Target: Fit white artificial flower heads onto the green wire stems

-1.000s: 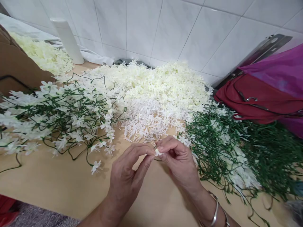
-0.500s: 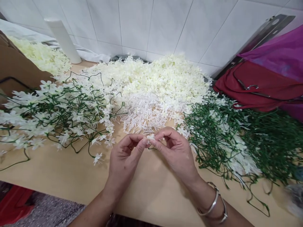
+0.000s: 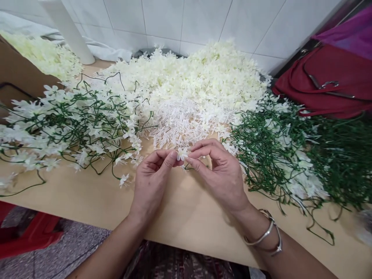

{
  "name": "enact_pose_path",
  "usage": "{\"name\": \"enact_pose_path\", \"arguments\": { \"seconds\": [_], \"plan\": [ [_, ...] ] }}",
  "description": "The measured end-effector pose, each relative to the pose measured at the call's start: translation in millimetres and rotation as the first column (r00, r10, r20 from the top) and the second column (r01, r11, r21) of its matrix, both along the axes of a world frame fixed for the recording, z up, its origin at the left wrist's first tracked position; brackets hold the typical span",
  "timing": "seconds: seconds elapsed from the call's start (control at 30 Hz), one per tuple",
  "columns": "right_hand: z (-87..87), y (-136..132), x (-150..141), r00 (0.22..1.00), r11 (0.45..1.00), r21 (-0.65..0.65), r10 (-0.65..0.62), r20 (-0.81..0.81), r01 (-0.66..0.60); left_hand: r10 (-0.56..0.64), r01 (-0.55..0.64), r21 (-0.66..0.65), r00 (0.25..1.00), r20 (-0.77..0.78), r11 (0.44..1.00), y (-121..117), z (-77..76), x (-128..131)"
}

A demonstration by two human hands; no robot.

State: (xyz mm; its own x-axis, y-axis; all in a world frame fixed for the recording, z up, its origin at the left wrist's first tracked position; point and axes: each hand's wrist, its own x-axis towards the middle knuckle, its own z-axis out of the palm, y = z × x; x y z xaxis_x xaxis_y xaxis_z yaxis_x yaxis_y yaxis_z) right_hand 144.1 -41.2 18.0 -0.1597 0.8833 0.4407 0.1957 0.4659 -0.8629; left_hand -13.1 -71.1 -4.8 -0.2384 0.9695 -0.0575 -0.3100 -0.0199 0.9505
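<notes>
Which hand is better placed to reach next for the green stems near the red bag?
Probably the right hand: it is closer to those green stems, with the left hand farther away.

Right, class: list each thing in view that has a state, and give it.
Small white flower: petals spread
Left hand: pinching the flower
Right hand: at the flower's edge
Flowered stems: tangled
Green stems: heaped
Cream flowers: piled, loose
White cylinder: standing upright
Red bag: closure unclear

Slim silver-coloured bangles [image 3: 267,231] encircle the right wrist [image 3: 252,220].
</notes>
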Motion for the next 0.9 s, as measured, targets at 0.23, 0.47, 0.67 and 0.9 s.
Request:
{"name": "enact_pose_path", "arguments": {
  "seconds": [0.23, 0.47, 0.67, 0.9],
  "plan": [
    [-2.2, 0.3, -0.6, 0.997, 0.997, -0.074, 0.025, -0.074, -0.03, -0.03, 0.03, 0.026, 0.999, -0.023, 0.999, -1.1, -1.8, -0.2],
    [-4.8, -1.3, -2.2, 0.998, 0.999, -0.02, -0.036, -0.044, 0.035, -0.058, 0.058, 0.014, 0.998, -0.027, 0.998, -1.4, 0.2, 1.7],
    [-6.3, -2.1, -3.0, 0.998, 0.998, -0.067, -0.012, -0.068, 0.007, -0.045, 0.045, 0.015, 0.998, -0.045, 0.999, -1.2, -2.7, 0.1],
    [-4.6, -2.2, -3.8, 0.999, 0.999, 0.035, -0.041, 0.012, 0.041, -0.03, 0.035, 0.077, 0.998, -0.063, 0.996, -0.6, -3.1, 1.4]
  ]
}}
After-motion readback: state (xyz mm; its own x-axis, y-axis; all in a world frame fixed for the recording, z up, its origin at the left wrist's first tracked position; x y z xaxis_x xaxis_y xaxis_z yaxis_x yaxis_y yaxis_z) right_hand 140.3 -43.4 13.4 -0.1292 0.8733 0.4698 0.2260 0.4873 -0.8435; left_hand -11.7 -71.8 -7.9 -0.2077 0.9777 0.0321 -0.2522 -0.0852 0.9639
